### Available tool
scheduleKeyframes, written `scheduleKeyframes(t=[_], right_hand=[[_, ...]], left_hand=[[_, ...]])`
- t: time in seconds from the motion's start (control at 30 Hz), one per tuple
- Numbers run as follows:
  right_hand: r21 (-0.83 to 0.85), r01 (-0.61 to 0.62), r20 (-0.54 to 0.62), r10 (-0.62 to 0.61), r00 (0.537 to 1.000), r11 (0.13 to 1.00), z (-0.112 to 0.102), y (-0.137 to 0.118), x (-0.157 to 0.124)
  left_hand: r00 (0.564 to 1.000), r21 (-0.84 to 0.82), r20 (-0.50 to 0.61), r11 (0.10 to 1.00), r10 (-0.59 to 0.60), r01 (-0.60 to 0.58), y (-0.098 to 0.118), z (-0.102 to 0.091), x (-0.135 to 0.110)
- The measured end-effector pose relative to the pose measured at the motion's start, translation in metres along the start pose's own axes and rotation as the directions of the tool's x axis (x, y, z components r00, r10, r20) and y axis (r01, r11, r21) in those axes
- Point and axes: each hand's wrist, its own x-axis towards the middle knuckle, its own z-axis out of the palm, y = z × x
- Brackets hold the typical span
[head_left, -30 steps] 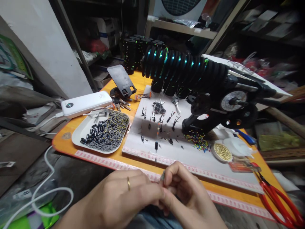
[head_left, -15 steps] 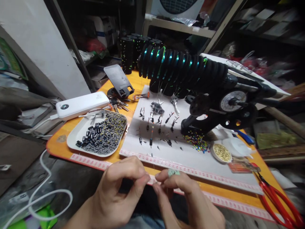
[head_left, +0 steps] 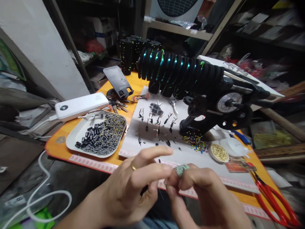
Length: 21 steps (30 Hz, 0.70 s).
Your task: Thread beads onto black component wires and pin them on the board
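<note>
My left hand (head_left: 128,187), with a gold ring on it, is in front of the board with its fingers stretched out and apart; nothing shows in its grip. Its fingertips come close to my right hand (head_left: 200,194), where thumb and index finger are pinched together. Green tape (head_left: 182,170) wraps a finger of my right hand. Whatever the pinch holds is too small to make out. Just beyond the fingers, the white board (head_left: 133,149) carries several small black cylindrical pieces with thin stems, such as one dark piece (head_left: 139,141). A black multi-spool winder (head_left: 181,66) stands behind them.
On the left, a tray (head_left: 69,144) holds grey and black small parts beside a white power bank (head_left: 82,106) and a phone stand (head_left: 118,82). Coloured beads (head_left: 194,141), a dish of gold bits (head_left: 218,153) and red-handled scissors (head_left: 276,200) are on the right.
My left hand has opened from a pinch and moved right, its fingers stretching toward my right hand. My right hand has shifted slightly right, still pinched. The view has moved a little.
</note>
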Motion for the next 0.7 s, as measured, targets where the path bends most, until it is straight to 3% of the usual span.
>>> scheduleKeyframes(t=[0.13, 0.27, 0.4, 0.5, 0.53, 0.6, 0.7], right_hand=[[0.003, -0.042, 0.079, 0.042, 0.996, 0.999, -0.012, -0.002, 0.008], [0.006, -0.070, 0.151, 0.069, 0.986, 0.998, -0.013, -0.002, 0.013], [0.283, -0.172, 0.010, 0.176, 0.984, 0.944, 0.002, -0.001, 0.014], [0.526, -0.115, -0.098, 0.194, 0.976, 0.843, 0.016, 0.002, 0.014], [0.527, -0.045, -0.145, 0.143, 0.979, 0.848, 0.019, 0.004, 0.014], [0.359, 0.140, -0.217, -0.064, 0.974, 0.923, 0.021, 0.006, 0.013], [-0.076, 0.355, -0.129, -0.363, 0.923, 0.932, 0.017, 0.005, 0.013]], left_hand=[[0.995, 0.101, 0.100, 0.995, 0.011, -0.021, -0.003, -0.010, 0.014], [0.993, 0.146, 0.115, 0.989, 0.015, -0.032, -0.005, -0.019, 0.014], [0.998, 0.117, 0.017, 0.992, -0.054, 0.051, -0.001, -0.019, 0.011], [0.973, -0.023, -0.115, 0.980, -0.201, 0.199, 0.007, -0.016, 0.009], [0.958, -0.051, -0.143, 0.969, -0.247, 0.242, 0.009, -0.016, 0.008], [0.934, -0.087, -0.159, 0.947, -0.320, 0.310, 0.013, -0.016, 0.006], [0.913, -0.100, -0.157, 0.926, -0.376, 0.364, 0.014, -0.020, 0.004]])
